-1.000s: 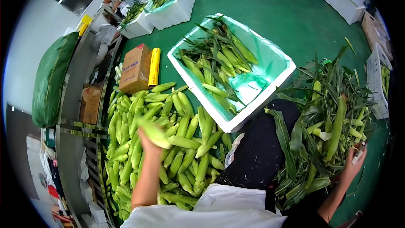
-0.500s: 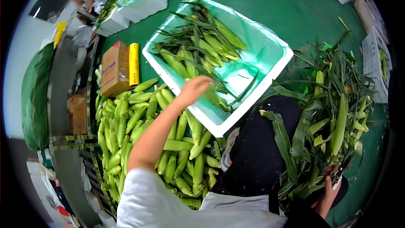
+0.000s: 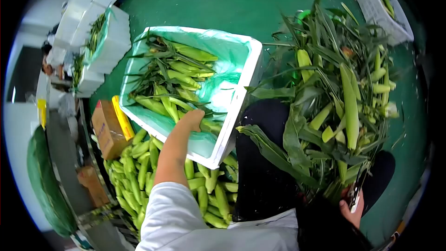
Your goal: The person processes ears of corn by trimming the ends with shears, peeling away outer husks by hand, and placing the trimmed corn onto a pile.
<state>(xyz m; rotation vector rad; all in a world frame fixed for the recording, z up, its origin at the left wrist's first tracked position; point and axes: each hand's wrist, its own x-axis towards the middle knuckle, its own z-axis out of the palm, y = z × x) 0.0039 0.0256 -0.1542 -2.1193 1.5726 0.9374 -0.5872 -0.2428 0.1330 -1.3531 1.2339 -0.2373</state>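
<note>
My left hand [image 3: 191,121] reaches into a white foam box [image 3: 254,60] lined with green plastic film. Its fingers curl at the corn in the box's near part, and what they grip is partly hidden. Corn ears with long leaves [image 3: 183,65] lie in the far and left parts of the box. At the lower right, my right hand [image 3: 352,209] is closed on a small tool [image 3: 356,195] with dark and light parts. A big heap of leafy corn stalks and husks [image 3: 320,93] is just beyond that hand.
Husked green corn [image 3: 139,172] is piled left of and below the box. A cardboard box [image 3: 108,130] and a yellow roll [image 3: 122,118] stand behind it. White foam boxes [image 3: 111,32] are at the upper left, a white crate [image 3: 385,25] at the upper right. A person [image 3: 52,67] is far left.
The view has turned, so the foam box appears lower and further left. My left hand has moved from above the box's near edge down into it. My right hand still holds the tool.
</note>
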